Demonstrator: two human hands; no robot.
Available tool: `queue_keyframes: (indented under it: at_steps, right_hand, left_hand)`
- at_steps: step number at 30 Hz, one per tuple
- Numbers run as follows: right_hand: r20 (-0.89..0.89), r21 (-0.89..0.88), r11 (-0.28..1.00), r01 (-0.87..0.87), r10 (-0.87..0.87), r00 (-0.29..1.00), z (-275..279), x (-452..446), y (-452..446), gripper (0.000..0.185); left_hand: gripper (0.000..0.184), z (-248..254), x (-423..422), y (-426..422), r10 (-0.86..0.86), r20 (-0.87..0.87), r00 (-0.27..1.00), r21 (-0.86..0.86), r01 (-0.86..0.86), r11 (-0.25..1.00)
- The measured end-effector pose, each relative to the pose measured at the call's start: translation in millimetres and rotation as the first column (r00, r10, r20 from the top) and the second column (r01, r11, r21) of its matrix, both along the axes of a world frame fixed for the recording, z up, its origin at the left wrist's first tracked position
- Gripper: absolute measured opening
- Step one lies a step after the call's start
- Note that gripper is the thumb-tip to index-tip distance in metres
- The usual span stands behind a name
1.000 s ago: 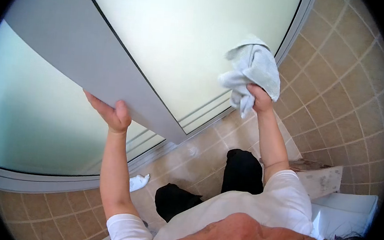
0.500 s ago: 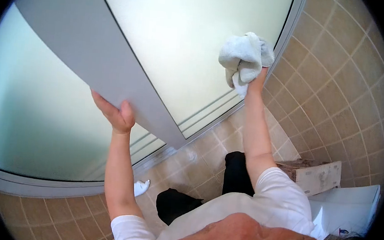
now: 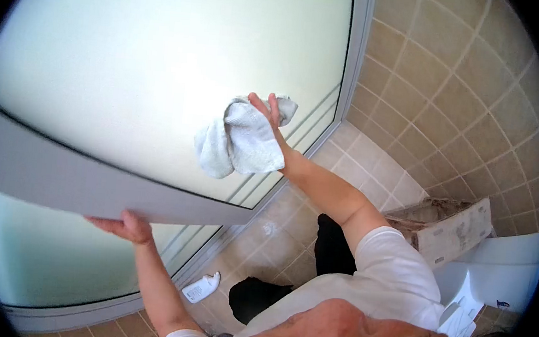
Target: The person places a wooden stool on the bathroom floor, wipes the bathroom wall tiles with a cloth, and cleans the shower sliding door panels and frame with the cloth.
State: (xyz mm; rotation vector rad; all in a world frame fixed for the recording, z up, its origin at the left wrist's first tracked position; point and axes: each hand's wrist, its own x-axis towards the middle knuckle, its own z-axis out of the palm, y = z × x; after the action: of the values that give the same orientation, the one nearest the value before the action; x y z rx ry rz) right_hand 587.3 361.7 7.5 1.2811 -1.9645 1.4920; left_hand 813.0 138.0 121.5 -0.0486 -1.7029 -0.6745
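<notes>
A frosted glass door (image 3: 165, 46) with a wide grey door frame (image 3: 78, 185) stands in front of me. My left hand (image 3: 127, 226) grips the frame's lower edge, thumb against its face; part of the fingers is hidden behind it. Over the glass, near its lower stripes, my right hand (image 3: 273, 121) holds a crumpled pale grey cloth (image 3: 246, 138). Two fingertips show above the cloth, which hangs down on the left and covers most of the palm.
A white spray bottle (image 3: 201, 288) lies on the tiled floor near my left forearm. To my right are a dirty open box (image 3: 451, 236) and a white fixture (image 3: 509, 263) by the tiled wall (image 3: 441, 74). A metal track (image 3: 202, 261) edges the floor.
My right hand and the cloth have swept left and down across the glass. The view has turned, so the door frame lies flatter. My left hand stays on its edge.
</notes>
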Motion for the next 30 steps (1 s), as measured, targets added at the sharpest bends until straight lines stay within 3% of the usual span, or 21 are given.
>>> queue_keyframes:
  at_steps: [2, 3, 4, 5, 6, 7, 9, 10, 13, 15, 17, 18, 19, 20, 21, 23, 24, 25, 27, 29, 30]
  right_hand:
    - [0.459, -0.266, 0.915, -0.305, 0.398, 0.794, -1.8, -18.5, 17.9, 0.079]
    - [0.254, 0.242, 0.970, 0.032, -0.096, 0.962, 29.5, -20.1, 47.4, 0.075]
    - [-0.174, 0.575, 0.680, 0.456, -0.442, 0.880, 43.7, -29.4, 71.2, 0.071]
    - [-0.151, 0.199, 0.810, 0.552, -0.532, 0.833, -12.8, -66.6, 71.0, 0.065]
    - [0.139, 0.198, 0.843, 0.500, -0.529, 0.837, -13.2, -80.7, 92.5, 0.058]
    - [-0.004, 0.220, 0.751, 0.623, -0.638, 0.770, -34.4, -117.9, 110.6, 0.053]
    - [0.104, 0.072, 0.722, 0.688, -0.691, 0.715, -38.4, -177.4, 157.9, 0.038]
    - [0.131, -0.023, 0.673, 0.739, -0.731, 0.669, -26.0, -195.7, 178.0, 0.034]
    - [-0.100, -0.162, 0.668, 0.726, -0.743, 0.661, 22.4, -230.6, 217.6, 0.029]
    - [-0.150, -0.126, 0.688, 0.715, -0.726, 0.671, 80.0, -218.2, 227.4, 0.033]
    - [0.215, 0.005, 0.797, 0.604, -0.590, 0.778, 82.3, -247.6, 224.5, 0.057]
    - [0.228, 0.018, 0.795, 0.607, -0.594, 0.771, 60.4, -260.8, 225.0, 0.057]
    - [0.002, 0.034, 0.620, 0.784, -0.784, 0.621, 28.5, -271.1, 222.9, 0.059]
    - [-0.229, -0.006, 0.418, 0.909, -0.885, 0.405, -1.1, -277.6, 219.5, 0.062]
    - [-0.226, 0.012, 0.424, 0.906, -0.881, 0.415, -24.0, -270.7, 215.6, 0.062]
    - [-0.141, -0.196, 0.612, 0.766, -0.791, 0.595, -70.3, -239.3, 207.5, 0.038]
    - [0.018, -0.071, 0.654, 0.753, -0.754, 0.657, -114.4, -233.4, 209.1, 0.040]
    - [0.186, 0.044, 0.699, 0.714, -0.707, 0.682, -164.2, -228.0, 212.5, 0.043]
    - [0.387, 0.105, 0.694, 0.712, -0.688, 0.614, -224.6, -199.5, 202.9, 0.043]
    - [0.496, 0.132, 0.698, 0.704, -0.662, 0.562, -333.7, -205.3, 209.5, 0.049]
    - [0.580, 0.151, 0.703, 0.695, -0.632, 0.513, -365.0, -209.7, 205.7, 0.054]
  left_hand:
    - [0.081, -1.8, 2.9, -3.5, -0.053, -0.011, 0.999, -0.068, 0.052, 0.996]
    - [0.080, 2.2, 3.1, -0.5, -0.083, -0.029, 0.996, -0.037, 0.082, 0.996]
    - [0.080, 5.8, 3.5, 2.5, -0.109, -0.052, 0.993, -0.005, 0.109, 0.994]
    - [0.080, 9.0, 6.2, 6.5, -0.106, -0.045, 0.993, -0.008, 0.106, 0.994]
    - [0.079, 11.4, 8.2, 10.0, -0.080, -0.039, 0.996, 0.048, 0.082, 0.995]
    - [0.079, 10.4, 8.3, 10.4, -0.057, -0.029, 0.998, 0.107, 0.060, 0.992]
    - [0.076, 6.0, 5.5, 3.7, -0.032, -0.067, 0.997, 0.115, 0.040, 0.993]
    - [0.075, 8.6, 6.7, 3.3, -0.033, -0.059, 0.998, 0.085, 0.038, 0.996]
    - [0.072, 15.4, 10.9, 15.2, 0.093, 0.023, 0.995, 0.034, -0.094, 0.995]
    - [0.071, 11.0, 22.7, -4.2, 0.070, -0.001, 0.998, 0.010, -0.070, 0.997]
    - [0.069, 14.8, 16.8, 4.5, 0.075, 0.001, 0.997, 0.036, -0.075, 0.997]
    - [0.070, 17.8, 15.6, 7.5, 0.164, -0.025, 0.986, 0.112, -0.160, 0.981]
    - [0.071, 20.7, 17.1, 10.5, 0.257, -0.047, 0.965, 0.189, -0.244, 0.951]
    - [0.074, 22.3, 19.8, 11.0, 0.260, -0.026, 0.965, 0.080, -0.257, 0.963]
    - [0.074, 24.4, 22.7, 9.9, 0.266, -0.007, 0.964, 0.080, -0.265, 0.961]
    - [0.080, 33.0, 26.6, 6.4, 0.393, 0.030, 0.919, 0.041, -0.394, 0.918]
    - [0.072, 34.1, 12.6, 19.2, 0.302, -0.110, 0.947, 0.014, -0.302, 0.953]
    - [0.072, 29.2, 27.2, 1.6, 0.302, -0.100, 0.948, 0.010, -0.303, 0.953]
    - [0.057, 25.6, 64.5, -38.1, 0.361, -0.055, 0.931, -0.139, -0.365, 0.921]
    - [0.047, 30.0, 76.2, -49.2, 0.427, -0.033, 0.903, -0.225, -0.424, 0.877]
    - [0.049, 29.5, 91.9, -62.4, 0.597, -0.010, 0.802, -0.305, -0.571, 0.762]
